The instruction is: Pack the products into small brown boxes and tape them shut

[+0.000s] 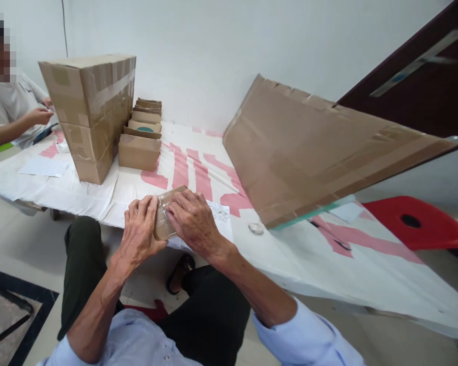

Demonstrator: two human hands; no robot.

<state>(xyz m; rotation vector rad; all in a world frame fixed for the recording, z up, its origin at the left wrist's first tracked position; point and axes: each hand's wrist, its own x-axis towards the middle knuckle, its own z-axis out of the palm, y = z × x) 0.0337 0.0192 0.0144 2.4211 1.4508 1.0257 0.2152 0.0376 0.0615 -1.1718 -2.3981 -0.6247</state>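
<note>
A small brown cardboard box [161, 223] with shiny clear tape on it is held at the table's front edge, above my lap. My left hand [139, 231] grips its left side, fingers bent over the edge. My right hand [194, 221] is closed over the right side, its fingertips pressed on the upper face near a small pale patch I cannot make out. Partly behind my right hand lies a white sheet [224, 229] printed with rows of small marks.
Stacked taped cartons [95, 96] stand at left, beside a row of open small boxes [139, 152]. A large cardboard panel [309, 152] leans at right. Near it lie a small clear-whitish item [256, 229] and a dark thin tool [341, 244]. A red stool [423, 223] and a co-worker [7, 112] flank the table.
</note>
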